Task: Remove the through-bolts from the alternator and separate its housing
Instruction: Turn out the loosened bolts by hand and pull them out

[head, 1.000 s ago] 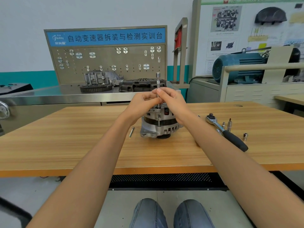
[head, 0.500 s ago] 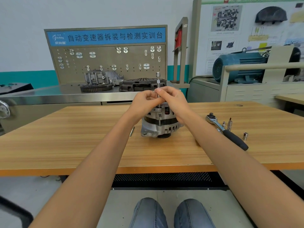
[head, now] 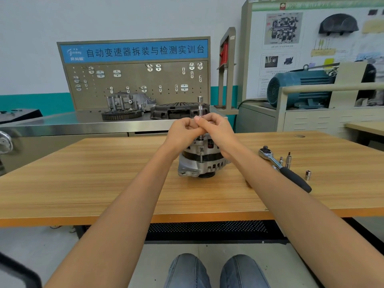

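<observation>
Forearms reach out from the near edge of the table, over 2 knees in jeans, and meet above the alternator, which stands upright near the middle of the wooden top.

Both hands close on 1 thin steel extension bar that rises straight up from the top of the housing. The left hand has its fingers curled in, pinching the shaft low down; the right hand wraps it from the other side, fingertips touching the left hand's. Neither hand is spread; both are clamped on the bar. Its lower end drops onto what looks like a through-bolt head at the housing's edge, though the socket itself is hidden by the fingers.

Judging by the grip, the step in hand is spinning a loosened bolt out by finger. To do it well, the bar should stay plumb over the bolt so the socket does not slip off, with light downward pressure and short alternating twists. Since nothing holds the alternator, the turning should be gentle enough not to rock it.

Right of the alternator, well apart, lie a ratchet, 2 small upright bits and a socket. Beyond the table stand a steel bench, a pegboard and a blue motor.
</observation>
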